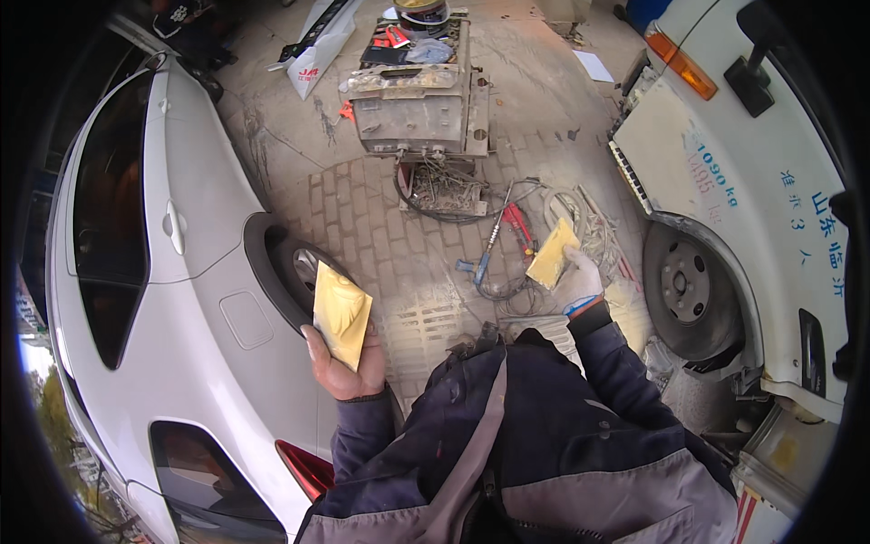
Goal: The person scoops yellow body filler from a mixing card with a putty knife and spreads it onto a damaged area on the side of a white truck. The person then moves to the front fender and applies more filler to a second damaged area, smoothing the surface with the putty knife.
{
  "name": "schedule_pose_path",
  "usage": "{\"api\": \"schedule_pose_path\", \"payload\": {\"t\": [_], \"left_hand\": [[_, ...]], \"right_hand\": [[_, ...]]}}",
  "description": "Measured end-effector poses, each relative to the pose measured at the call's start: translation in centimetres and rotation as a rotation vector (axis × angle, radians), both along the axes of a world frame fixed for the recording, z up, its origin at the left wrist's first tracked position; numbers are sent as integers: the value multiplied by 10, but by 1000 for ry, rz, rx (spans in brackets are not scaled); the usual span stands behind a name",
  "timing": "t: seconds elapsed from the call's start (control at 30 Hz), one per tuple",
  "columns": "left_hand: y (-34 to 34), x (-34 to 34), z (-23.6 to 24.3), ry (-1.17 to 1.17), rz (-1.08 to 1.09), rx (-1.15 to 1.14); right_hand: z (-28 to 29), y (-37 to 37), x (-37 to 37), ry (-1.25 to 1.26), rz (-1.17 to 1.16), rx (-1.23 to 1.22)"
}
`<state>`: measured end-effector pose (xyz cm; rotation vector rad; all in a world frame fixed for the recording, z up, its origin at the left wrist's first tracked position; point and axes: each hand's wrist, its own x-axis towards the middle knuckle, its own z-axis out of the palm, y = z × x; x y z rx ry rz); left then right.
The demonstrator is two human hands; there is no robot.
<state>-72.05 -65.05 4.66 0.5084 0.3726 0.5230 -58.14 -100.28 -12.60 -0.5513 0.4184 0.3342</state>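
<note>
My left hand, without a glove, grips the lower end of a flat rectangular putty board. A mound of yellow filler paste lies smeared across its face. On the other side, my right hand wears a pale glove with a blue cuff edge. Its fingers are closed on a flat yellow putty spreader, which is tilted up to the left. The two pieces are held well apart. Neither touches the car or the truck.
A white car stands close on my left, a pale truck with its wheel on my right. Ahead is a dusty metal cabinet topped with a bucket. Hoses and a red-handled tool lie on the brick floor.
</note>
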Motion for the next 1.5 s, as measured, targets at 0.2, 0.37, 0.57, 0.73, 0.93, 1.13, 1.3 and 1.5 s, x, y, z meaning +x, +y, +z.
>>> {"api": "schedule_pose_path", "payload": {"t": [0.2, 0.37, 0.57, 0.73, 0.93, 1.13, 1.3, 1.5], "left_hand": [[-36, 65, -4, -70, -165, -26], [-45, 112, -10, -6, -299, -34], [-8, 195, -19, 36, -452, -19], [26, 275, -17, 40, -581, 31], [47, 329, 5, -11, -656, 224], [58, 335, -13, -28, -585, 421], [68, 338, -54, -8, -449, 1096], [59, 343, -40, -215, -228, 1875]], "right_hand": [[-13, -58, 31, 17, -102, -31], [-14, -86, 50, 73, -241, -114], [20, -40, 80, -49, -316, -381], [123, 66, 112, -277, -335, -691], [225, 165, 141, -349, -207, -851], [241, 181, 165, -328, -189, -636], [239, 179, 173, -337, -200, -561], [233, 161, 179, -376, -204, -519]]}}
